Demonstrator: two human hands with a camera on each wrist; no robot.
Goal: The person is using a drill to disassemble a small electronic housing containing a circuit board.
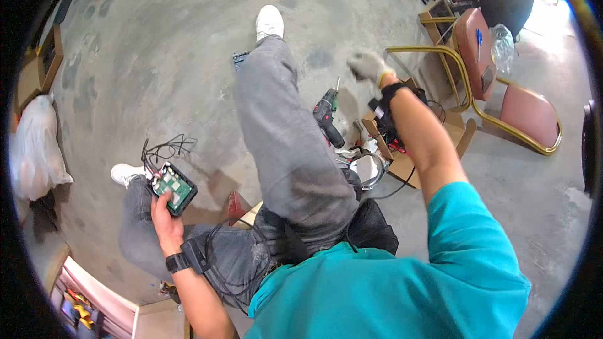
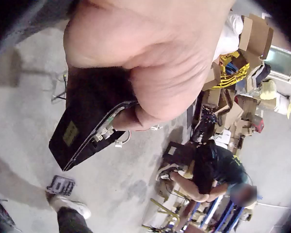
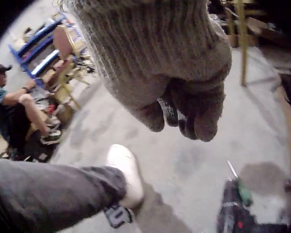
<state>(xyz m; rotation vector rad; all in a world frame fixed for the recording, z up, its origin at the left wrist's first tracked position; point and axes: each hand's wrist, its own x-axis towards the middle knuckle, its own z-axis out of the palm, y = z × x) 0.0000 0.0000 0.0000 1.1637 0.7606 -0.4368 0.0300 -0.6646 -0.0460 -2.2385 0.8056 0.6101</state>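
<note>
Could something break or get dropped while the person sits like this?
Maybe. The left hand alone grips the open black box, with its green circuit board bare and wires dangling, so it could slip or snag. The gloved right hand pinches a small part high above the concrete floor; dropped, it might roll away.

Grey concrete floor (image 1: 157, 56); cordless drill (image 1: 328, 117), open cardboard box (image 1: 402, 150), gold-framed chair (image 1: 502, 88) resting on it.

One drill (image 1: 328, 117), one chair (image 1: 496, 81)
</note>
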